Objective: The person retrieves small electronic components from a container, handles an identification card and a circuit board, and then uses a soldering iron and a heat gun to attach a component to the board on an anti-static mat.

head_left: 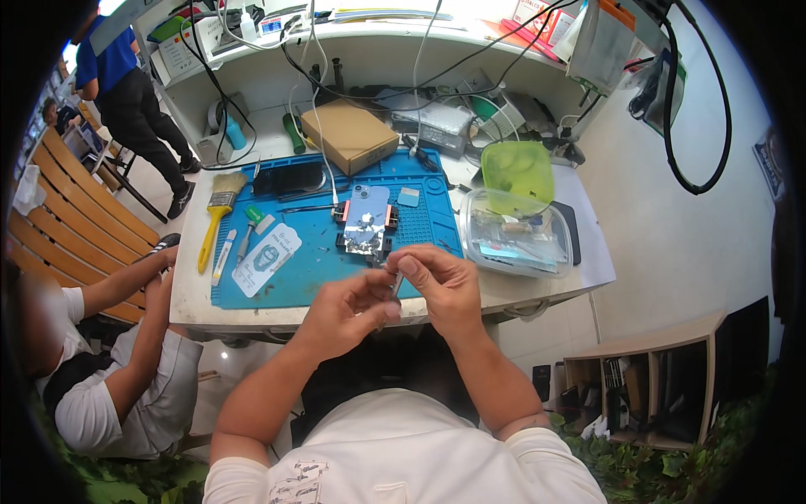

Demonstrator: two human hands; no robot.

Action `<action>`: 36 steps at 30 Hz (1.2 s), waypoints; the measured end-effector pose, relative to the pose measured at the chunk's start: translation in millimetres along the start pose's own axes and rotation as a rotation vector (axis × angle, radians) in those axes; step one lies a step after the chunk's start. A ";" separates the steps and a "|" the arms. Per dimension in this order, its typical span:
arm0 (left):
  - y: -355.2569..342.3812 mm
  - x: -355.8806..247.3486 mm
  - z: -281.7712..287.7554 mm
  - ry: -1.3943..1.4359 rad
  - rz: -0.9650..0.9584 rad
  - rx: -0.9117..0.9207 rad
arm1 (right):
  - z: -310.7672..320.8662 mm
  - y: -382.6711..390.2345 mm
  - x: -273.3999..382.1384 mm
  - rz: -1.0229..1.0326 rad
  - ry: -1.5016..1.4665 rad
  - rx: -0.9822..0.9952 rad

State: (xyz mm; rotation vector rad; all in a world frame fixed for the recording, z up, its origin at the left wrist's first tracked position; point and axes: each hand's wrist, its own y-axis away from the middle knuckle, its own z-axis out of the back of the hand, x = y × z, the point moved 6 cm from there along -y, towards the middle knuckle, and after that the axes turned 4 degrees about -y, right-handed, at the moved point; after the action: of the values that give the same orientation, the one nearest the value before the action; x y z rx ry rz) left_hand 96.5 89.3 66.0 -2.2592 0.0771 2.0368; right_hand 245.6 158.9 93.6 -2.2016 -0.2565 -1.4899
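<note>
Phone (366,220): blue, back up, clamped in a holder on the blue mat (252,298), centre.
Left hand (348,309): fingers pinched, near edge; contents hidden.
Right hand (441,281): pinching a thin metal tool (397,284), touching the left.

The small slender tool (397,284) pinched between the left hand (348,312) and right hand (441,286) was mostly covered by the fingers; its kind could not be told. The near edge of the blue mat (319,252) was hidden behind both hands. Parts clamped on the opened phone (366,220), beyond the hands, were too small to identify. Contents of the clear container (516,239), right of the phone, were blurred. The seated person (109,378) left of the tabletop (189,294) was cut off by the dark rim.
</note>
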 end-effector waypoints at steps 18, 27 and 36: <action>-0.3 -1.1 -4.3 0.093 0.014 0.082 | -2.0 1.5 -7.4 -0.090 -0.272 0.064; -1.2 -2.7 -8.4 0.177 0.057 0.101 | 0.3 0.5 -10.4 -0.098 -0.307 0.084; -2.5 -1.7 -8.2 0.141 0.013 0.081 | 1.2 1.0 -10.3 -0.098 -0.312 0.086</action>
State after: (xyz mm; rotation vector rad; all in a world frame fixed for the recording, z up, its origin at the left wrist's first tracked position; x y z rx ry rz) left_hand 104.8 90.8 68.6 -2.3550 0.1815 1.8425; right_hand 243.0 159.7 83.6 -2.3743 -0.5260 -1.1531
